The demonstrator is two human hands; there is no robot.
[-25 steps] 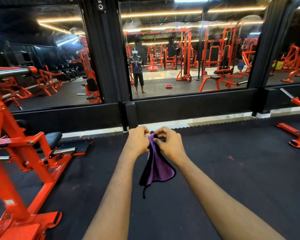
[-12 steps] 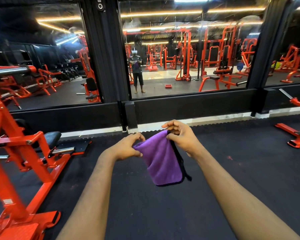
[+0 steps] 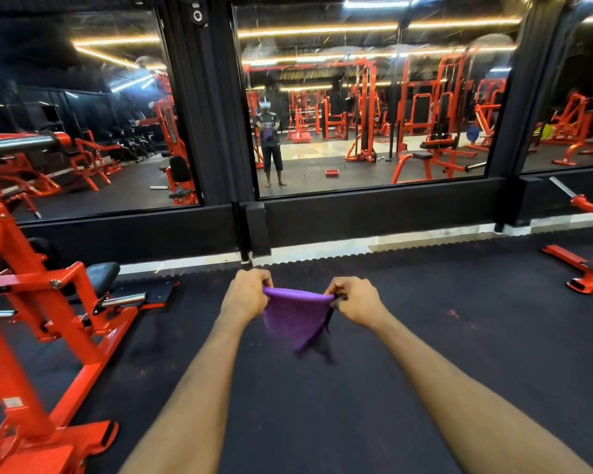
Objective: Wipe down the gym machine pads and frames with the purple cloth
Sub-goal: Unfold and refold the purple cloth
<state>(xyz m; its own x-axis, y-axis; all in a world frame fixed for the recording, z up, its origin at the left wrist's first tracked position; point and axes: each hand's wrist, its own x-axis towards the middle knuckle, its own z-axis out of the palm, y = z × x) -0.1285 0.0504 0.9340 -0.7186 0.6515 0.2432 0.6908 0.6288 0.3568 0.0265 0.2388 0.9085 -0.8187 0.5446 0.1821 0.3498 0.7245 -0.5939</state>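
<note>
Standing at about eight o'clock in the head view, the orange gym machine shows its tubular frame and a black seat pad, and the cloth touches neither. Just below the picture's centre, the left hand pinches one top corner of the purple cloth with curled fingers. The right hand pinches the opposite corner, at three o'clock of it. The top edge is pulled taut between them, and the rest hangs toward six o'clock in loose folds above the black floor mat. It looks light, soft and limp, probably plush enough to grip rather than slide, and not fragile. For wiping, I judge a folded wad held in one palm better than a corner pinch, which would let it flap. Another orange frame base lies at three o'clock, well apart.
</note>
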